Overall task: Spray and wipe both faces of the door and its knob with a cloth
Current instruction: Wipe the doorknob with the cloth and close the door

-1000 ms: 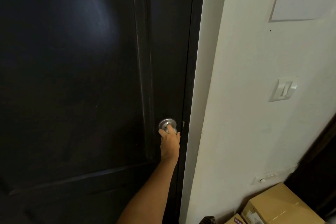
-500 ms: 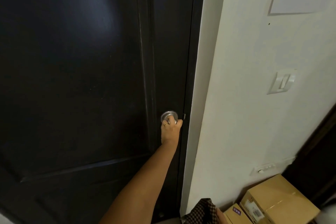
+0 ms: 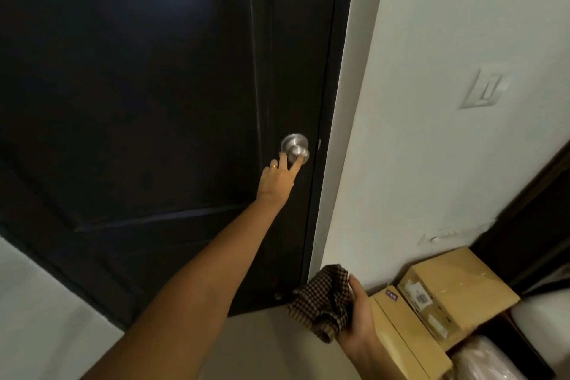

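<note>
There's the left hand (image 3: 276, 179) up at the silver knob (image 3: 296, 145) near the dark door (image 3: 138, 86)'s right edge, grip apart, straight fingertips touching the knob. Low by the door's bottom corner, the right hand (image 3: 359, 315) has its grip clamped on the checked cloth (image 3: 324, 302), just beside cardboard boxes (image 3: 447, 293).

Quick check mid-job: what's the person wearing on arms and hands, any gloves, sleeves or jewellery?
No gloves and no sleeves in view; the left forearm and right wrist are bare. The left hand wears a thin gold-coloured ring on one finger. The right hand shows no ring or watch where visible.
</note>
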